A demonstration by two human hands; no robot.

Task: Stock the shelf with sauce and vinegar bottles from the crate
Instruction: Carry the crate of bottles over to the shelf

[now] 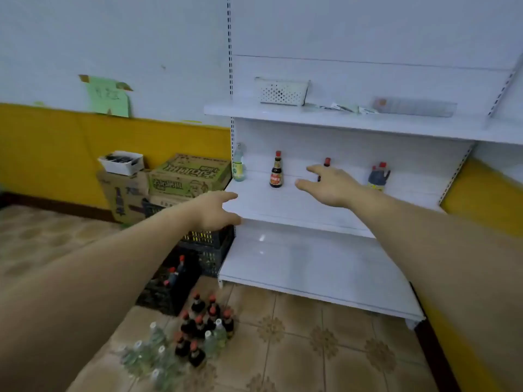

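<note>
The white middle shelf (297, 205) carries a clear vinegar bottle (238, 165) at its left end, a dark sauce bottle (276, 171) with a red cap, another dark bottle (327, 162) mostly hidden behind my right hand, and a dark jug (378, 176) at the right. My right hand (329, 185) hovers open in front of the hidden bottle, holding nothing. My left hand (216, 209) is open at the shelf's front left corner. On the floor stand several dark sauce bottles (203, 321) and clear vinegar bottles (152, 352). A black crate (169, 281) beside them holds a few more.
The upper shelf (283, 114) bears a white perforated basket (281, 91) and flat packets. The bottom shelf (311, 270) is bare. Cardboard boxes (186, 176) and a white tray (121, 162) stack against the yellow wall at the left. A second black crate (209, 244) stands by the shelf.
</note>
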